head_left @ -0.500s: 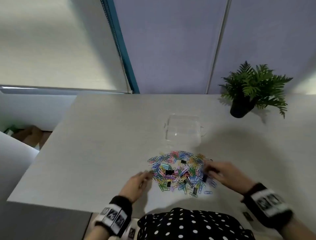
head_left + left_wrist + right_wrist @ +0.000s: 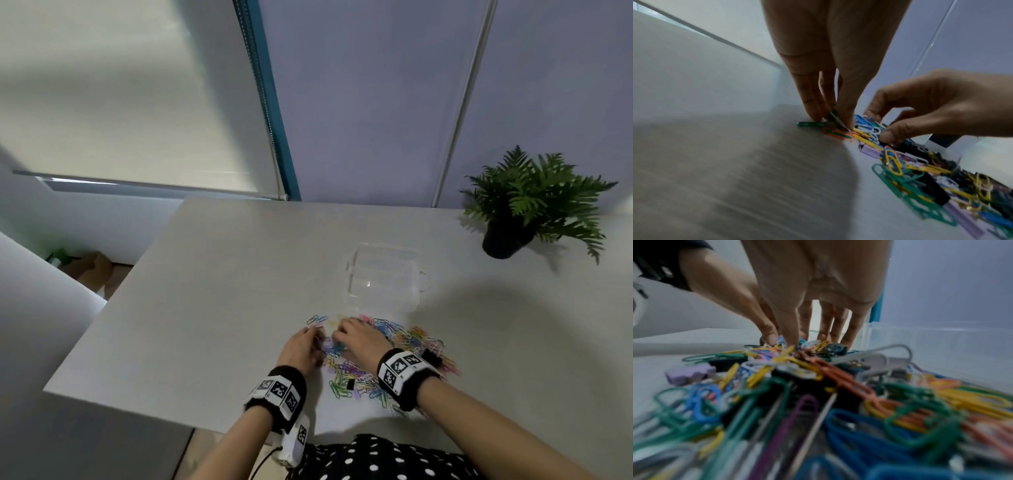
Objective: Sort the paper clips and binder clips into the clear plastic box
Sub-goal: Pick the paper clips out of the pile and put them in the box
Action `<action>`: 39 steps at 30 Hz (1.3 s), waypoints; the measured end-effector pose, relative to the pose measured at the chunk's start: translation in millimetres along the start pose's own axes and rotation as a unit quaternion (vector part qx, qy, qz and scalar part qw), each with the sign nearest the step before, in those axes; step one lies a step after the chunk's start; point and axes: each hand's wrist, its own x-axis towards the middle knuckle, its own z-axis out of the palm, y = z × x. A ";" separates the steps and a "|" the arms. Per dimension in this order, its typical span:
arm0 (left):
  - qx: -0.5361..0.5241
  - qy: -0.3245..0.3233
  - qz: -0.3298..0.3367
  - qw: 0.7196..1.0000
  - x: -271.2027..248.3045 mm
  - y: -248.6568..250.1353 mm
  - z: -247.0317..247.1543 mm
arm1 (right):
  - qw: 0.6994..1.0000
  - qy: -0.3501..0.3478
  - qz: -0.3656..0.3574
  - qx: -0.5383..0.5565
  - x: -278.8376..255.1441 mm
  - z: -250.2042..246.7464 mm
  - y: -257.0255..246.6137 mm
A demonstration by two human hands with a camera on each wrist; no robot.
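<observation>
A heap of coloured paper clips [image 2: 407, 342] mixed with black binder clips [image 2: 350, 383] and lilac ones [image 2: 869, 151] lies on the white table [image 2: 222, 291]. The clear plastic box [image 2: 383, 277] stands just beyond the heap, and nothing shows in it. At the heap's left far edge, my left hand [image 2: 313, 334] pinches a few paper clips [image 2: 833, 116] between thumb and fingertips. Close beside it, my right hand [image 2: 342, 334] reaches across the heap, its fingers and thumb [image 2: 888, 136] curled down round a cluster of clips [image 2: 797, 345]. What it holds is partly hidden.
A potted fern [image 2: 513, 219] stands at the back right of the table. The table's left edge [image 2: 113, 301] drops off to the floor. The table's near edge is close under my wrists. A wall and a window blind rise behind the table.
My right hand has crossed from the heap's right side to its far left part, next to my left hand. The left hand has moved forward and closed its fingertips on clips.
</observation>
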 end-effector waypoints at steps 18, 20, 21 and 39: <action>-0.406 -0.089 -0.045 0.909 26.4 26.3 -34.1 | 0.762 0.111 0.209 0.602 -22.5 -46.7 42.6; -0.384 -0.082 -0.017 0.919 45.3 46.5 -44.9 | 0.759 0.150 0.229 0.591 -15.9 -56.5 55.2; -0.370 -0.073 -0.004 0.926 56.2 57.0 -49.8 | 0.762 0.169 0.242 0.577 -10.7 -61.0 62.3; -0.012 -0.035 0.054 0.998 34.7 7.2 -48.2 | 0.987 0.093 0.025 0.130 3.3 -42.8 38.3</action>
